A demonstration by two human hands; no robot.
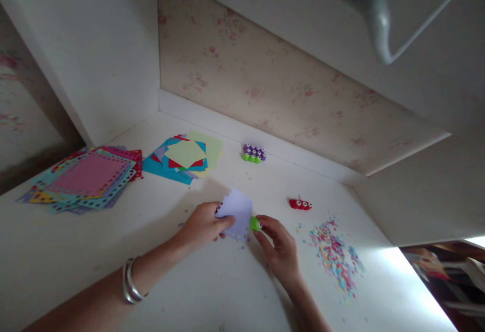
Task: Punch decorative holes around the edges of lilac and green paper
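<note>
A small lavender paper sheet (pixel 239 209) is pinched in my left hand (pixel 207 222), the thumb lying on top of it. Punched notches run along the sheet's left and bottom edges. My right hand (pixel 278 246) closes its fingers and thumb round a bright green craft punch (pixel 255 223) with a white eye-like button. The punch sits at the sheet's right edge; whether the paper is inside its slot I cannot make out. A few purple paper bits lie on the table below the sheet.
Punched coloured sheets (pixel 89 173) are piled at the left, beside a stack of plain coloured paper (pixel 185 154). Purple and green punches (pixel 254 152) stand near the back wall. Right of my hands are a red punch set (pixel 300 204) and scattered confetti (pixel 335 256).
</note>
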